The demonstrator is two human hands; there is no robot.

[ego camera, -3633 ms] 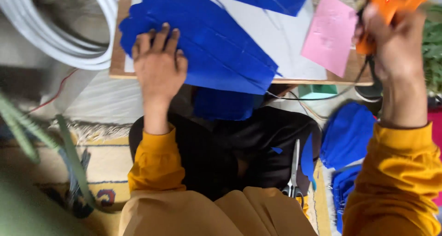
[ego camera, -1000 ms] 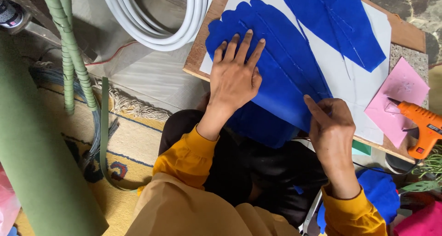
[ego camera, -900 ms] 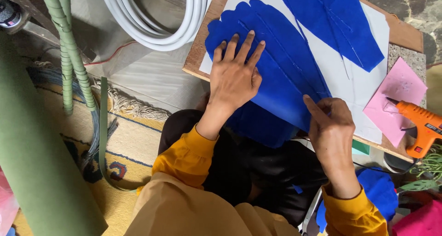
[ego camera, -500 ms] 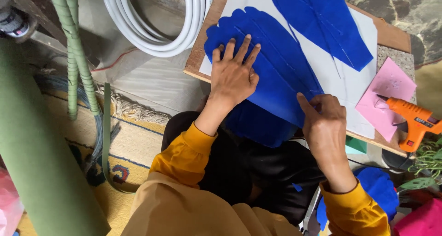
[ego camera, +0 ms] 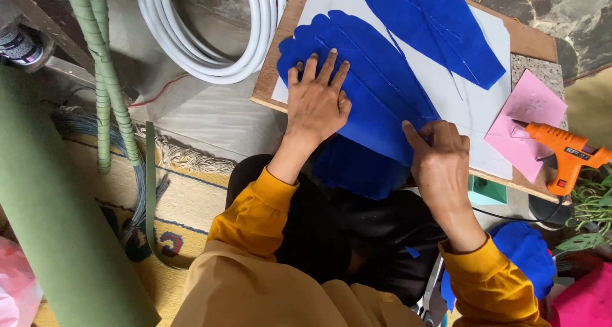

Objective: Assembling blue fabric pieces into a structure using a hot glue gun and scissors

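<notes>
- While the left hand (ego camera: pixel 317 101) lies flat with fingers spread, holding nothing, it presses down on the big blue leaf-shaped sheet (ego camera: pixel 376 91) at about 11 o'clock from the person's lap.
- At about 1 o'clock, the right hand (ego camera: pixel 440 158) is loosely curled, its forefinger pushing along the sheet's right edge; it grasps nothing.
- That sheet rests on a white board (ego camera: pixel 472 145), and its lower end hangs over the near edge, drooping toward the lap.
- It looks thin, light and floppy, likely felt or foam: it should bend and crease easily, so flat palms and a pinch at the rim suit it better than a grab.
- A second blue leaf (ego camera: pixel 433 30) lies at 12 o'clock, apart from both hands.
- At 2 o'clock an orange glue gun (ego camera: pixel 564 155) sits with its nozzle on a pink paper (ego camera: pixel 526 120).
- White coiled hose (ego camera: pixel 210 40) lies at 10 o'clock, and a green roll (ego camera: pixel 57 218) at 8 o'clock.
</notes>
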